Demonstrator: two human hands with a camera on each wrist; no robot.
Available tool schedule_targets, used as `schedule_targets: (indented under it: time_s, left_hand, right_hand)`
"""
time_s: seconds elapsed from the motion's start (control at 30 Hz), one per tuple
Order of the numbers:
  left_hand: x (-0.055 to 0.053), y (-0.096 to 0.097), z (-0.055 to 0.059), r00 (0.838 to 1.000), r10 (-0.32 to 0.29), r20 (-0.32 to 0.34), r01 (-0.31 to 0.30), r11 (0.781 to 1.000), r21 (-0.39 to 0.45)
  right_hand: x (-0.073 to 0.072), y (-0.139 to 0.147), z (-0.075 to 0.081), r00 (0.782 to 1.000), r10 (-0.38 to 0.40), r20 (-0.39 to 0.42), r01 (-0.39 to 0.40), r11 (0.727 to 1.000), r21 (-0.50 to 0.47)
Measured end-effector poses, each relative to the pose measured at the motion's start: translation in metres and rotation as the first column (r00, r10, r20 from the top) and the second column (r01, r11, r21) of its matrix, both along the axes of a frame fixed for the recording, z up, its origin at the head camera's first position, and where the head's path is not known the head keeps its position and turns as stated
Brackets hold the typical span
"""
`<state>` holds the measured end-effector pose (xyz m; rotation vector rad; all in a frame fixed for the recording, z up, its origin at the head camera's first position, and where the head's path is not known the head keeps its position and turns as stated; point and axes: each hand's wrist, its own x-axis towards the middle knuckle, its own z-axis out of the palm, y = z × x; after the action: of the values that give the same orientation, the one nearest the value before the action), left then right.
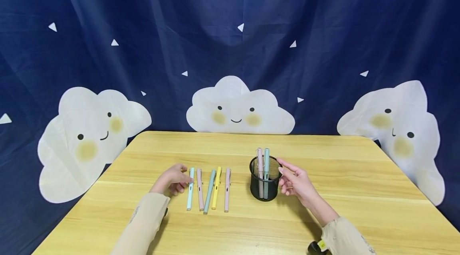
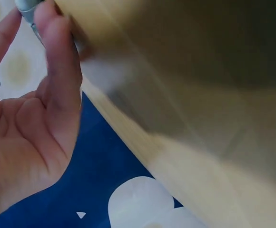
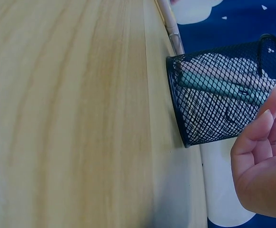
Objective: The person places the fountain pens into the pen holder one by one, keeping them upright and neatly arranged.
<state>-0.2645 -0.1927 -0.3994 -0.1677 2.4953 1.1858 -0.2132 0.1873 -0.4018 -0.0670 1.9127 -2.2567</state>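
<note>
On the left of the table, my left hand (image 1: 175, 178) pinches the upper part of the leftmost pen, a light blue one (image 1: 189, 197). Its pale end (image 2: 27, 5) shows between thumb and fingertips in the left wrist view. Beside it lie a mauve pen (image 1: 200, 191), a teal pen (image 1: 209, 195), a yellow pen (image 1: 216, 191) and a lilac pen (image 1: 227, 193), roughly parallel. My right hand (image 1: 296, 183) touches the right side of a black mesh pen holder (image 3: 214, 128), index finger stretched along its rim. A pink pen (image 1: 260, 163) and a teal-green pen (image 1: 266, 163) stand upright inside.
The wooden table (image 1: 323, 155) carries the pens and holder. Behind it hangs a dark blue curtain (image 1: 215, 19) with white clouds and triangles. A small black object (image 1: 316, 248) with a yellow tag is at the right sleeve.
</note>
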Motion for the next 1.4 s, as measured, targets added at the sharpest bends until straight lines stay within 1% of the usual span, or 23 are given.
schedule_targets:
  time_s: [0.23, 0.37, 0.6, 0.83, 0.9, 1.0, 1.13, 1.23, 1.4]
  left_hand:
    - [-0.004, 0.001, -0.002, 0.999, 0.004, 0.036, -0.005, 0.999, 0.033]
    - [-0.006, 0.002, -0.001, 0.999, -0.012, 0.032, 0.011, 1.000, 0.015]
    - [-0.008, 0.002, -0.001, 0.999, -0.017, 0.036, 0.016, 0.999, 0.033]
    - [-0.010, 0.001, -0.003, 0.998, -0.044, 0.045, 0.043, 0.998, 0.036]
    - [-0.011, 0.000, -0.003, 0.998, -0.043, 0.047, 0.040, 0.998, 0.047]
    - [-0.013, -0.002, -0.004, 0.999, -0.032, 0.043, 0.029, 0.997, 0.078]
    - [-0.014, -0.005, -0.003, 0.999, -0.037, 0.026, 0.033, 0.990, 0.140]
    - [-0.015, -0.007, 0.000, 0.999, -0.048, 0.013, 0.045, 0.983, 0.177]
    - [-0.013, -0.008, 0.004, 0.999, -0.045, 0.003, 0.043, 0.972, 0.230]
  right_hand:
    - [0.000, 0.000, -0.001, 1.000, -0.003, 0.005, 0.003, 1.000, -0.008]
    - [0.000, 0.000, -0.001, 1.000, 0.000, 0.001, 0.000, 1.000, -0.009]
    - [0.000, 0.000, -0.001, 1.000, -0.003, 0.001, 0.003, 1.000, -0.006]
    - [0.001, 0.000, 0.000, 1.000, -0.011, 0.014, 0.011, 1.000, -0.011]
    - [0.001, -0.001, 0.000, 1.000, -0.009, 0.017, 0.010, 1.000, -0.013]
    - [0.001, -0.001, 0.000, 1.000, -0.005, 0.014, 0.005, 1.000, -0.012]
    - [0.001, -0.001, 0.000, 1.000, -0.009, 0.012, 0.009, 1.000, -0.012]
    - [0.001, -0.001, 0.000, 1.000, -0.008, 0.008, 0.008, 1.000, -0.010]
    - [0.001, 0.000, 0.000, 1.000, -0.002, 0.004, 0.002, 1.000, -0.011]
